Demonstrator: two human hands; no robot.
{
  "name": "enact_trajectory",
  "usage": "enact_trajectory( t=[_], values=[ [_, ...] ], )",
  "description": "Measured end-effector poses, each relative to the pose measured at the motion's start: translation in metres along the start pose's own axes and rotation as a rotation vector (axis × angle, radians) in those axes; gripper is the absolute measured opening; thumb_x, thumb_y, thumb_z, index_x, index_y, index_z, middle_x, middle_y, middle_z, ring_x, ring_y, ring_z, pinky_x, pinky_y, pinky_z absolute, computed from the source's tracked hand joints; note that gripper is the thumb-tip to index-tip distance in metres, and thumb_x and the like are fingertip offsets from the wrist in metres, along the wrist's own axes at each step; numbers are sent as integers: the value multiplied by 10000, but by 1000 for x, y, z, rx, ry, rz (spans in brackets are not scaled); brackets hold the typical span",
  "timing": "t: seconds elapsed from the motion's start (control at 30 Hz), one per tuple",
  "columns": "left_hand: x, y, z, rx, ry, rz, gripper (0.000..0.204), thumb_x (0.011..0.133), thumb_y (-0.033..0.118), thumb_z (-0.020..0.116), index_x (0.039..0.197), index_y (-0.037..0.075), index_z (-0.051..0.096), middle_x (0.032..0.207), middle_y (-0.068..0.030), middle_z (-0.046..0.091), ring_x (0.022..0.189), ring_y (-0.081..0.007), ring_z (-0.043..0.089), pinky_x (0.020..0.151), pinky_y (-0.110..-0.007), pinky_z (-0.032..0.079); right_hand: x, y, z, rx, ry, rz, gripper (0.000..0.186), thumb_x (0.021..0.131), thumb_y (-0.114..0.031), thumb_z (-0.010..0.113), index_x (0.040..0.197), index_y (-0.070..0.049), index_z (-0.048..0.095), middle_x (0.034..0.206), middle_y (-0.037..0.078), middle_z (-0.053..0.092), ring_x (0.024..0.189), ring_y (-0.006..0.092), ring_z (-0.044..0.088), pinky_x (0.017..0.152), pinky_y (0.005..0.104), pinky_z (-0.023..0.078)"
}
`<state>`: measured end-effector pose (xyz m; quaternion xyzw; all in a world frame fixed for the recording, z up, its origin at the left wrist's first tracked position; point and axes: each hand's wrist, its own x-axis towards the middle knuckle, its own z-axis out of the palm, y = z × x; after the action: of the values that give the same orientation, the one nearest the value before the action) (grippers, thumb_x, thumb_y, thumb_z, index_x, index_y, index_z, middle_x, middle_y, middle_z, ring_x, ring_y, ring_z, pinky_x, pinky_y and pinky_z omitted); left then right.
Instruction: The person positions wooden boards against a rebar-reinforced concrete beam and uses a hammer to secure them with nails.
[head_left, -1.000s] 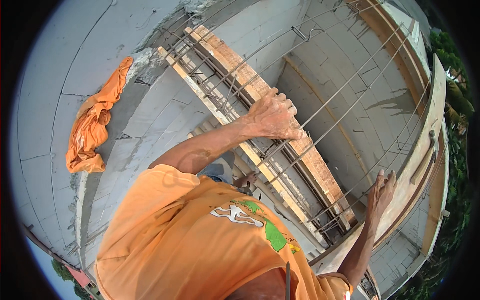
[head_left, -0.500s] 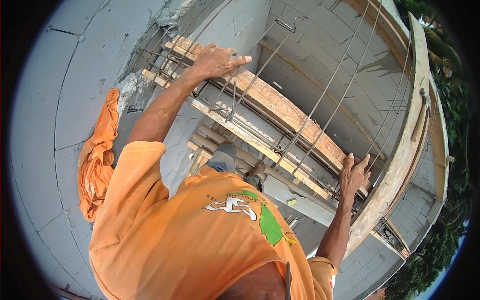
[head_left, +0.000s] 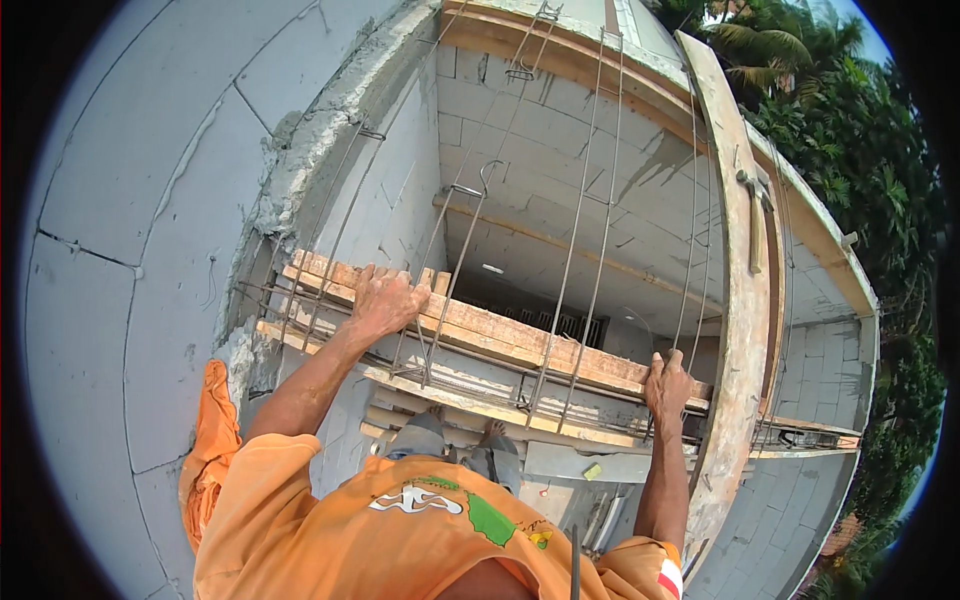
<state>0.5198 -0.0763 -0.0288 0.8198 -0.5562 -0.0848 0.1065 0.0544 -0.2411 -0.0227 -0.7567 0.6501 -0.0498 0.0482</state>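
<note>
A long rough wooden board (head_left: 525, 347) runs left to right in front of me, beside a beam cage of thin steel rebar (head_left: 500, 393). My left hand (head_left: 388, 300) is closed over the board's top edge near its left end, the fingers curled over the far side. Toward the other end, my right hand (head_left: 668, 388) also wraps over the same board, close to a wide plank. A second, paler board (head_left: 480, 412) lies along the near side of the rebar. Upright wire-tied steel bars (head_left: 575, 290) rise between my hands.
A hammer (head_left: 756, 220) rests on the wide plank (head_left: 722, 440) at right. On the left, an orange cloth (head_left: 208, 450) hangs by the grey block wall (head_left: 100, 330). Below are bamboo poles (head_left: 395, 400) near my feet; a deep walled room lies beyond the board. Trees (head_left: 850, 150) stand outside.
My view has shifted, showing more of the room beyond. Both hands have gone from stretched fingers on the board to fingers curled around its edge.
</note>
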Motion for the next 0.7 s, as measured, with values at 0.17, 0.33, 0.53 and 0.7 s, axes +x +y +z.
enact_trajectory(
  t=[0.17,0.33,0.53,0.7],
  values=[
    [5,1,-10,2,-160,-8,632,898,546,555,969,-60,721,1079,-264,691,1079,-377,631,1060,-512,359,3,-5,-4,-23,2,12,376,987,-308,546,1138,36,559,903,269,694,900,437,661,938,518,426],
    [5,-3,0,44,-114,24,709,934,611,503,1036,-57,716,1136,-227,687,1140,-377,616,1108,-519,320,4,-3,1,-12,-28,132,468,961,-424,579,1196,-21,612,959,174,736,938,427,660,874,500,480],
    [6,3,2,79,-173,-50,623,958,553,482,987,-26,712,994,-223,699,1026,-381,639,1043,-517,372,7,1,7,-108,-42,117,463,1001,-413,504,1201,-12,620,947,262,709,945,447,659,850,521,490],
    [5,10,-4,71,-91,-8,528,978,453,467,888,-10,705,828,-222,666,857,-389,626,922,-501,427,6,0,5,-67,-28,92,436,1028,-366,460,1147,29,604,928,271,704,909,451,667,819,525,492]
  ],
)
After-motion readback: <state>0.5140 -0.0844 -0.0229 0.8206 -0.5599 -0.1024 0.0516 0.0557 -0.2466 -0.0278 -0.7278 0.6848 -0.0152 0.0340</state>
